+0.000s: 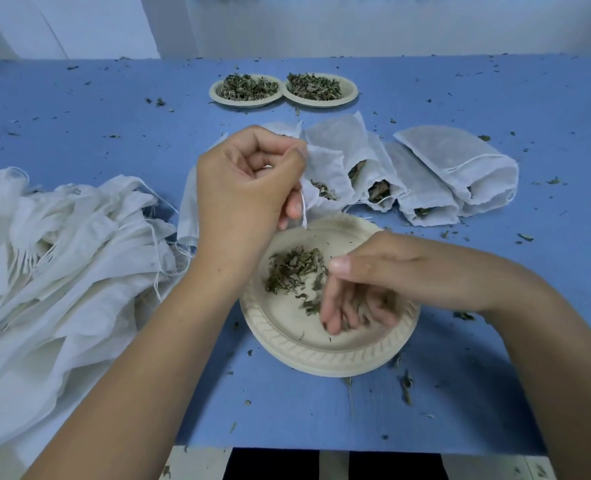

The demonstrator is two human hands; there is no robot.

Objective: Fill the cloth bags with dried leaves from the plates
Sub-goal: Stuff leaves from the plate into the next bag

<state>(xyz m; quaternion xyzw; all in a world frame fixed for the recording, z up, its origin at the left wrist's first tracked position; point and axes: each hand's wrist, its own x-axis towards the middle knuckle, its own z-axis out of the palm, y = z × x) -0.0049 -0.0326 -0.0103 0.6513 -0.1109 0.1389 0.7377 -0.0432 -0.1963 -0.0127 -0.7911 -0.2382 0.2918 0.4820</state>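
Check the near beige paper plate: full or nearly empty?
Nearly empty: near beige paper plate is mostly bare, with one small patch of dried green leaves.

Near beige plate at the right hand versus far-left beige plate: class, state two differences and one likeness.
The near beige plate is mostly bare; the far-left beige plate is heaped with dried leaves. The right hand scoops leaves on the near plate; no hand is at the far-left one. Both are round.

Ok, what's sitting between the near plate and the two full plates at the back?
In the head view, a row of cloth bags with leaves at their mouths, plus the left hand pinching a drawstring.
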